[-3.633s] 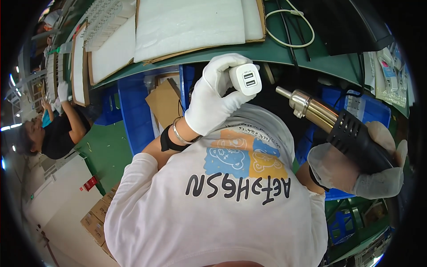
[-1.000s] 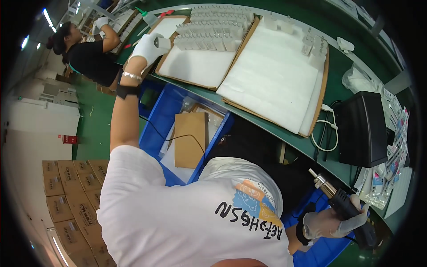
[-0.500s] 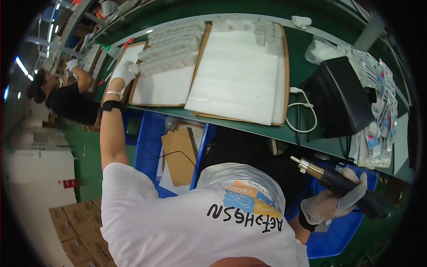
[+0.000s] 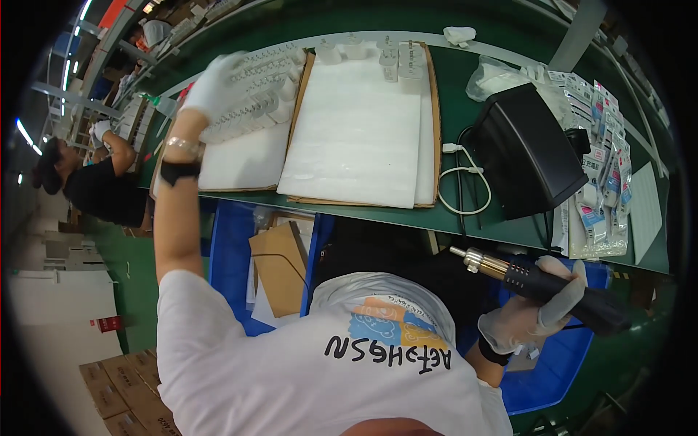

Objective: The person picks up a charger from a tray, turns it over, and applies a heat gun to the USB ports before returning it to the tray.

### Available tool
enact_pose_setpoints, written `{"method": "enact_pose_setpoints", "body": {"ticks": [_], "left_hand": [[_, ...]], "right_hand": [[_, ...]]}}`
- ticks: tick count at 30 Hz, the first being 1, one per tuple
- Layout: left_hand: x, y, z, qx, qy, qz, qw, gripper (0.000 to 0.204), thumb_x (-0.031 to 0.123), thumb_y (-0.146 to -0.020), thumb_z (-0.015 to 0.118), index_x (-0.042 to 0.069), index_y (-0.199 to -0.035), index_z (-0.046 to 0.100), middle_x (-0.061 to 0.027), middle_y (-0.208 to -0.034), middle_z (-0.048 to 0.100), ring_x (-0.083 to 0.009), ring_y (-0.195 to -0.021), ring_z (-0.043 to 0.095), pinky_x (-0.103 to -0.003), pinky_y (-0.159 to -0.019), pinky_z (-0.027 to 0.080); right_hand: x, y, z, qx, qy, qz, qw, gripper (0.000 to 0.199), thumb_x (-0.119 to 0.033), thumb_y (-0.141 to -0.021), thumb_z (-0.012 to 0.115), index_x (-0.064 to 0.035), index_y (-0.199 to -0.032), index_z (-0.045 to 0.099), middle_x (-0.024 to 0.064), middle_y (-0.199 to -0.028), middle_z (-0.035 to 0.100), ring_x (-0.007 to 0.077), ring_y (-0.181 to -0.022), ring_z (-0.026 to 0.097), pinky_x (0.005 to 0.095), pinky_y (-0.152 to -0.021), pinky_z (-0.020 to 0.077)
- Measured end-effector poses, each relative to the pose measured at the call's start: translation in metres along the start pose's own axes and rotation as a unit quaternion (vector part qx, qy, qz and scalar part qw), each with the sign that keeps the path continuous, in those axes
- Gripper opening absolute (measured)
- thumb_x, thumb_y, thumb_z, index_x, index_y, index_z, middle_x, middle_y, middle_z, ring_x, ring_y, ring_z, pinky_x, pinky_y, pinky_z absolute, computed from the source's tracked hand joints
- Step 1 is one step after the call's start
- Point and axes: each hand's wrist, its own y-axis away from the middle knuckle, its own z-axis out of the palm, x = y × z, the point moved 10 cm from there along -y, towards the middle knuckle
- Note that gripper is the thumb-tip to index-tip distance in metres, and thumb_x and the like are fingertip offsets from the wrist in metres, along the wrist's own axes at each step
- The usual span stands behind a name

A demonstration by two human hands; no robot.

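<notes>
My left hand [image 4: 215, 86], in a white glove, reaches over several rows of small white blocks with metal pins on top [image 4: 254, 109], which look like plug adapters. Its fingers are smeared by motion, so whether they hold one cannot be told. The rows stand on a white-covered board [image 4: 243, 163] at the left of the green bench. Off the bench's near edge, at the right, my gloved right hand [image 4: 527, 320] is closed around the black handle of a hot air gun [image 4: 538, 285]. The gun's metal nozzle points left and slightly away from me.
A second white-covered board [image 4: 349, 138] carries several adapters along its far edge. Right of it stand a black box-shaped device [image 4: 523, 152], a looped white cable [image 4: 465, 192] and printed packets [image 4: 607, 167]. Blue bins [image 4: 233, 254] sit below. Another person [image 4: 102, 174] works at far left.
My left hand has moved from the left end of the adapter rows, where a pale block showed at its fingers, farther out over the rows. My right hand keeps hold of the hot air gun.
</notes>
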Motion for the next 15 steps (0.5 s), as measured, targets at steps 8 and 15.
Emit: {"method": "enact_pose_setpoints", "body": {"ticks": [8, 15], "left_hand": [[0.121, -0.131, 0.1, -0.06, -0.104, 0.0, 0.993, 0.044, 0.031, -0.086, 0.061, 0.01, -0.125, 0.058, -0.0177, -0.119, 0.061, -0.0354, -0.104, 0.06, -0.04, -0.09, 0.048], [0.121, -0.133, 0.141, -0.128, -0.175, 0.024, 0.976, 0.03, 0.027, -0.089, 0.054, 0.005, -0.099, 0.071, -0.0203, -0.1, 0.067, -0.036, -0.092, 0.065, -0.042, -0.083, 0.051]], "right_hand": [[0.034, 0.017, -0.007, 0.055, -0.179, 0.167, 0.968, 0.031, -0.025, -0.095, 0.05, -0.0014, -0.114, 0.043, 0.0094, -0.083, 0.046, 0.0118, -0.062, 0.042, 0.0207, -0.055, 0.0362], [0.045, 0.025, -0.005, -0.037, -0.218, 0.18, 0.958, 0.051, -0.026, -0.096, 0.047, -0.0179, -0.145, 0.033, 0.0121, -0.101, 0.049, 0.0162, -0.076, 0.048, 0.0245, -0.069, 0.0411]]}}
